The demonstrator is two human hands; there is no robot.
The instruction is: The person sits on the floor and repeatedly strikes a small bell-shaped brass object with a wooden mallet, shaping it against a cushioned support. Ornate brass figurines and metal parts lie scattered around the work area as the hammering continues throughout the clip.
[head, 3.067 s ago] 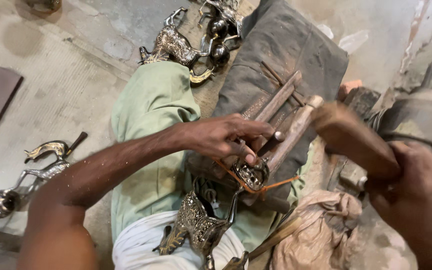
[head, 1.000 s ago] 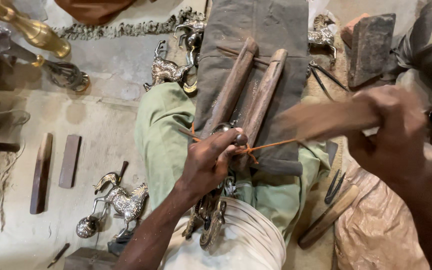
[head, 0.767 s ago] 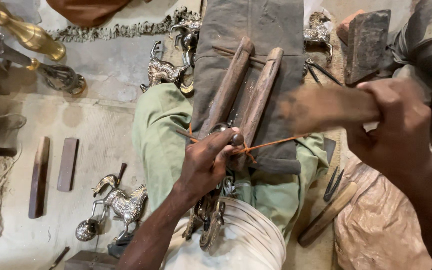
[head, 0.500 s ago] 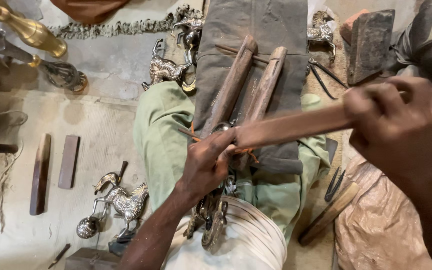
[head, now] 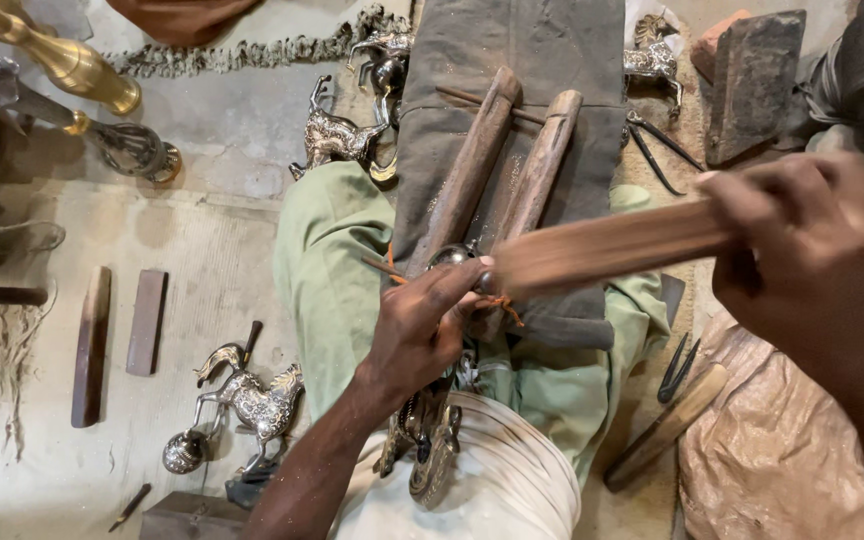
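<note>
Long wooden stick [head: 612,245], motion-blurred, lies roughly level w/ its tip at a small dark metal piece [head: 452,258] w/ orange cord [head: 500,303] round it, which sits betw. the lower ends of two worn wooden bars [head: 497,190] slanting across a grey cloth on the lap.

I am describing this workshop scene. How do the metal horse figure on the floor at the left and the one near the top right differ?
The left horse figure lies close to the person's left forearm on bare grey floor; the top-right horse figure lies far up, beside the dark cloth. The left one looks larger in view, with a ball-shaped piece by it; the top-right one looks smaller. Both are shiny, silvery and ornate.
</note>
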